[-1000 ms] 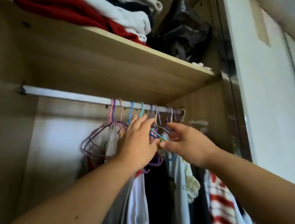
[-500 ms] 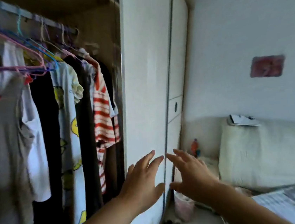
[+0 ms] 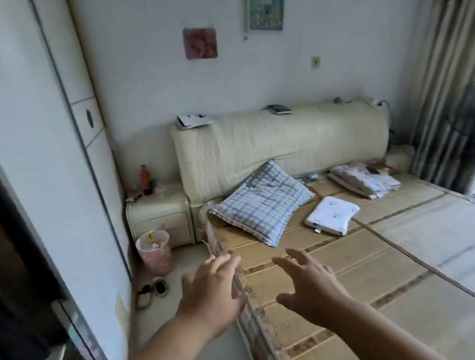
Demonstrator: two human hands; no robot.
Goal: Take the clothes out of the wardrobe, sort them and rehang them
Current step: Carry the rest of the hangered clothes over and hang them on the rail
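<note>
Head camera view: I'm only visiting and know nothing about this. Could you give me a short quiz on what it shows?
1. True or false: the left hand and right hand hold clothes.
2. Where does the pink bin stand? A: on the bed. B: on the floor. C: on the headboard.
3. Fill in: the bottle stands on the ____.

Key: 1 false, both hands are open and hold nothing. 2 B. 3 nightstand.
</note>
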